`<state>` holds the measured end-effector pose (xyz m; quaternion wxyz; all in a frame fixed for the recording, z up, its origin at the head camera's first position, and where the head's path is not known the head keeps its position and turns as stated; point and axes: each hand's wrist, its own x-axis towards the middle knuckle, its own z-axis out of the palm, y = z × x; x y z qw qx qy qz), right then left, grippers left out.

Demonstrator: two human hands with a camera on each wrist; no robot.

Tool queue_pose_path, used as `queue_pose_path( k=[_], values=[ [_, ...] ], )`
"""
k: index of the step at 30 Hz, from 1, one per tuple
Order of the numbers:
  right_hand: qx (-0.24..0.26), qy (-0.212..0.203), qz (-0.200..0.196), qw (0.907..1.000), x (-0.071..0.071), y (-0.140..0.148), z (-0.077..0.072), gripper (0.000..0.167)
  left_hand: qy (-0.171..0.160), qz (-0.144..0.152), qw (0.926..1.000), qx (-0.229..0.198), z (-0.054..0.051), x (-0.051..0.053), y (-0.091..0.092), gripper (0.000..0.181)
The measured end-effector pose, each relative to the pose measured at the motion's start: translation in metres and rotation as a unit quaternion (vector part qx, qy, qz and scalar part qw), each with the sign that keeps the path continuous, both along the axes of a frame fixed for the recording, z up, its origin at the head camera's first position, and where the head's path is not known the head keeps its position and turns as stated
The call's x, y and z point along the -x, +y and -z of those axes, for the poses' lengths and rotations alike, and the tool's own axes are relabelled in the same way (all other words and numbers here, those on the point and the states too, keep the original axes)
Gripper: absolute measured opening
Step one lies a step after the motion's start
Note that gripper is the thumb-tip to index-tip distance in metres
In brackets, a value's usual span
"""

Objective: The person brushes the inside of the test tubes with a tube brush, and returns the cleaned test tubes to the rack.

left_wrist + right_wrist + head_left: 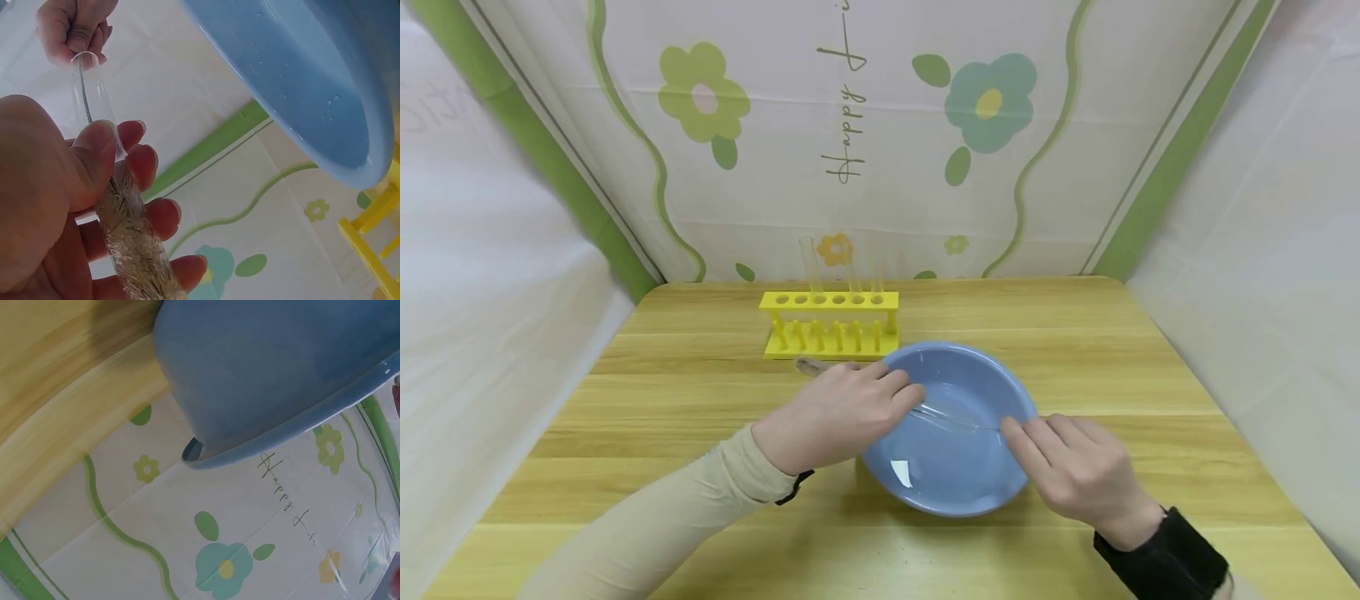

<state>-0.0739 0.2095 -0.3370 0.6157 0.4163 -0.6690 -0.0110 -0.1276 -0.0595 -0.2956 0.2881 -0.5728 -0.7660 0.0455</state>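
Over the blue basin (951, 492), my left hand (846, 412) grips a clear glass test tube (103, 100), thumb on one side and fingers round the other. Inside the tube is a test tube brush (132, 240), its pale bristles filling the part by my palm. The brush's thin twisted wire handle (966, 423) comes out of the tube's mouth toward the right. My right hand (1075, 471) pinches this wire near the basin's right rim. In the right wrist view the basin's outer wall (269, 375) fills the top, and the right hand's grip is out of sight.
Behind the basin, to the left, stands a yellow test tube rack (831, 304) with several holes and pegs. Three clear test tubes (810, 262) stand upright in it. The wooden table (647, 417) ends at a flower-printed cloth (887, 200), with white cloth at both sides.
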Motion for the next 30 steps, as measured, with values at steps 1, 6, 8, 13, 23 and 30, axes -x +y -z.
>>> queue_pose_path(
  k=[1, 6, 8, 13, 23, 30],
  values=[
    [0.001, -0.006, 0.004, 1.0000, 0.000, 0.000, 0.000, 0.020, 0.001, -0.002, 1.0000, -0.002, 0.000, 0.000, 0.000, 0.014],
    [-0.009, -0.056, 0.047, 0.9973, -0.001, 0.000, 0.003, 0.022, 0.016, -0.016, 0.9997, -0.004, 0.001, 0.001, 0.000, 0.012],
    [-0.014, -0.078, 0.066, 0.9946, -0.001, 0.000, 0.005, 0.022, 0.015, -0.020, 0.9997, -0.003, 0.002, 0.001, -0.001, 0.012],
    [-0.022, -0.130, 0.079, 0.9882, -0.001, 0.000, 0.010, 0.025, 0.008, -0.027, 0.9996, -0.002, 0.003, 0.002, -0.003, 0.008],
    [0.012, -0.302, 0.061, 0.9514, 0.001, 0.003, 0.021, 0.037, 0.004, -0.030, 0.9995, 0.009, 0.007, 0.004, -0.009, 0.011],
    [0.047, -0.366, 0.025, 0.9291, 0.002, 0.004, 0.024, 0.035, 0.002, -0.026, 0.9997, 0.002, 0.008, 0.002, -0.014, 0.016]
  ],
)
